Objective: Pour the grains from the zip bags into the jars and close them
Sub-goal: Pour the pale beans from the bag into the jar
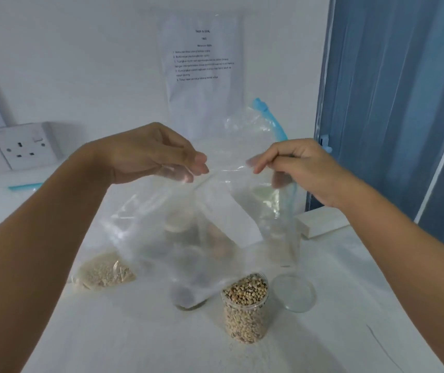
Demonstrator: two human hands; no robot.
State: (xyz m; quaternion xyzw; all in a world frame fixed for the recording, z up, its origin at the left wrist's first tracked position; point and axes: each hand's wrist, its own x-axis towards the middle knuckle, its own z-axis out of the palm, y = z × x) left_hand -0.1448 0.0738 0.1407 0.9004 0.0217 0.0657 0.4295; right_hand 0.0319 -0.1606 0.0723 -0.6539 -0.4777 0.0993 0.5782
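Your left hand [159, 154] and right hand [296, 168], held apart, each pinch the zip bag [188, 238], which hangs emptied between them. The filled bean jar [245, 308] stands open directly below, its lid [295, 292] nearer your right hand.

Both arms reach forward, left hand [159, 153] and right hand [293, 168] raised with fingertips pinched.

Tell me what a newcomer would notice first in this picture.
First, the clear empty bag, held up at mid-frame, pinched by the left hand and the right hand. Below it, on the table, an open jar full of beans, its lid lying to the right. A bag of pale grain lies at left.
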